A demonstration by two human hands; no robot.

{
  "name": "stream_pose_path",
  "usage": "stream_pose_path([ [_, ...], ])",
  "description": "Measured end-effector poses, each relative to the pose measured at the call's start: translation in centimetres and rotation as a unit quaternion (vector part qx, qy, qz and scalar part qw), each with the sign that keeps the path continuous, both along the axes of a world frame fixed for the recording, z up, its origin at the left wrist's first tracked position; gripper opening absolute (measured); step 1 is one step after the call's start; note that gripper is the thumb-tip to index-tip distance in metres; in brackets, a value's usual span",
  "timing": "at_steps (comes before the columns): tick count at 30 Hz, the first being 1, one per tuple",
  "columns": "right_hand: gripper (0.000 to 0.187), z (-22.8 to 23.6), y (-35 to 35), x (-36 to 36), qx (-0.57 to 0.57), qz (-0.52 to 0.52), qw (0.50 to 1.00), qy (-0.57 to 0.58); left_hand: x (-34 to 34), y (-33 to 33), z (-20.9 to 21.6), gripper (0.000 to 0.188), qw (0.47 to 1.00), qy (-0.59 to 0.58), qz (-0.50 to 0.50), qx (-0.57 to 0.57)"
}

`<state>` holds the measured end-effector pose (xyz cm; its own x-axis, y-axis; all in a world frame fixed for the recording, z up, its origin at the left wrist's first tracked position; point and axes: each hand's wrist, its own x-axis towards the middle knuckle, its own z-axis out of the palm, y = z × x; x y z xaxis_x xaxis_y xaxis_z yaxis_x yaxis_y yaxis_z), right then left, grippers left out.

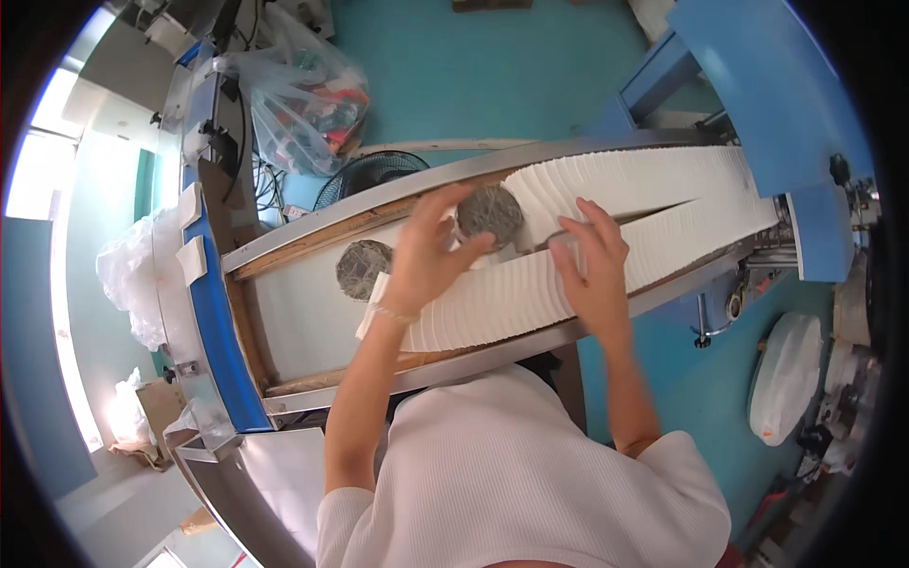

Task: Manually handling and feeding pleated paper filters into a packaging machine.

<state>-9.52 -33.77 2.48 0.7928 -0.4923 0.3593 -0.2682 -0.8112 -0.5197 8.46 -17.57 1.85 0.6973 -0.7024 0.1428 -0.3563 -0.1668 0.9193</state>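
Note:
My left hand [428, 256] is at a round grey block [490, 218] that looks wrapped in clear film. Its thumb and fingers curve about the block's left side, one on each edge. A second such block [364, 269] lies farther left, beside my left wrist. Over the near row of thin white folded sheets [502, 298], my right hand [595, 260] has its fingers spread, slightly blurred, and seems to hold nothing. The far row of white sheets [625, 180] reaches up to the block at my left hand. Both rows stand packed in a long metal-edged trough [303, 331].
Blue machinery [776, 114] stands at the trough's right end, with a blue-edged frame [222, 322] at its left. Beyond the far rail are a black fan [374, 175] and a clear plastic bag [303, 104] with colourful contents. A wrapped white roll [786, 379] is at right.

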Motion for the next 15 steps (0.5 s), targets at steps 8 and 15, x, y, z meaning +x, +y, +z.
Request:
stream_pose_path([
  [8, 0.035, -3.0, -6.9, -9.5, -0.153, -0.354, 0.919, -0.081, -4.2, 15.3, -3.8, 0.039, 0.945, 0.161, 0.244, 0.146],
  [15, 0.025, -4.8, -10.5, -10.2, -0.218, -0.371, 0.900, -0.073, -2.5, 13.6, -4.2, 0.034, 0.953, 0.273, 0.120, 0.059],
])
